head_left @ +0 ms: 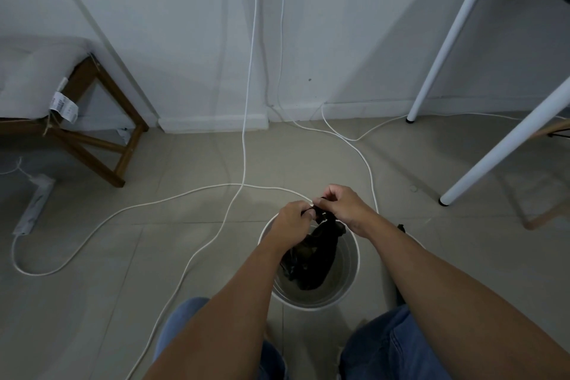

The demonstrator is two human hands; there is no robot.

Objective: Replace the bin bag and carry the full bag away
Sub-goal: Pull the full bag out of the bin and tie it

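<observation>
Floor (92, 287) of pale tile spreads under me, crossed by white cables (243, 139). Off to my left stands a wooden stool (92, 120) with a grey cushion. Between my knees sits the white bin (354, 259), and the black bin bag (311, 259) hangs down inside it. My left hand (293, 217) and right hand (342, 205) meet above the rim, each pinching the bag's gathered top.
</observation>
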